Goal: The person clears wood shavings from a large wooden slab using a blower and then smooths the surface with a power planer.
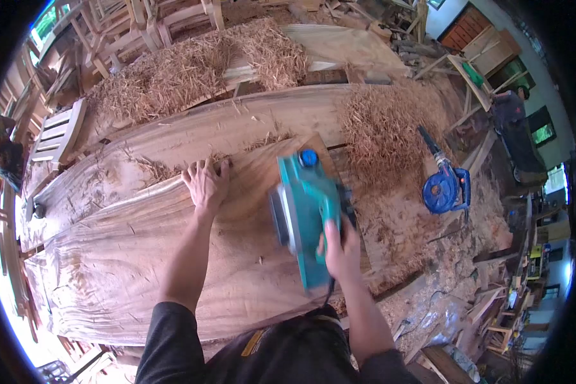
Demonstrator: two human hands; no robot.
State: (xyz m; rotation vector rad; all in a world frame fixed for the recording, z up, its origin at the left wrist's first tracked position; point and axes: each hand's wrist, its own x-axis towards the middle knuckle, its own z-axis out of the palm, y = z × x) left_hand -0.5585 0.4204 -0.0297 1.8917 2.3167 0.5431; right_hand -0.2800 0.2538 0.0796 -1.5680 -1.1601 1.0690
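My right hand [342, 249] is wrapped round the handle of a teal electric planer [307, 208], which has a blue knob at its front. The planer sits over the right end of a broad wooden slab [134, 256] and is slightly blurred. A dark cord runs from its rear toward my body. My left hand [207, 185] rests on the slab's far edge, left of the planer, fingers spread. A few shavings lie along that edge near my fingertips.
Beyond the slab is another long board [256, 109]. Wood shavings [384, 128] are heaped behind and to the right. A blue blower [443, 191] lies at the right. A slatted wooden piece [57, 134] stands at the left; a person [515, 128] is at the far right.
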